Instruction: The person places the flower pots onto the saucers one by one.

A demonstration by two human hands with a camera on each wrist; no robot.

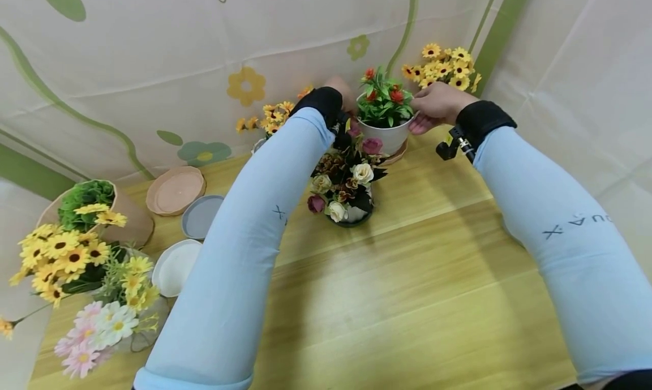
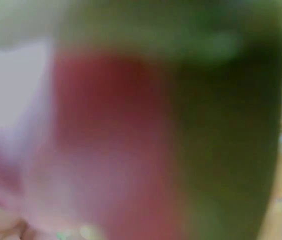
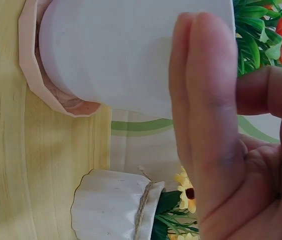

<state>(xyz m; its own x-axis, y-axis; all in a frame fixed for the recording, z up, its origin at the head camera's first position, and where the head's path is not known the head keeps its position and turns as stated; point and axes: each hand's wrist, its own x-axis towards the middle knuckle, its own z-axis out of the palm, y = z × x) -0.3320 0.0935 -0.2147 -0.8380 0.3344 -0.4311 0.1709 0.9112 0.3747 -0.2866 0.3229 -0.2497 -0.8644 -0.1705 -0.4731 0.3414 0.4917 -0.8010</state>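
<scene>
A white flower pot (image 1: 389, 136) with green leaves and red flowers stands in a pink saucer (image 1: 398, 154) near the back of the table. At the pot's right rim is my right hand (image 1: 439, 106); in the right wrist view its fingers (image 3: 211, 90) lie along the white wall, another digit at the rim by the leaves. My left hand (image 1: 342, 91) is at the pot's left side, its fingers mostly hidden by the wrist and flowers. Blurred pink and dark green shapes fill the left wrist view. In front stands a pot of cream and purple roses (image 1: 351, 180).
On the left are a pink saucer (image 1: 176, 190), a grey-blue saucer (image 1: 201, 216) and a white saucer (image 1: 175, 267). Nearby stand potted yellow flowers (image 1: 66, 254) and pink and white daisies (image 1: 109, 325). More yellow flowers stand at the back, with a white ribbed pot (image 3: 111, 205) behind.
</scene>
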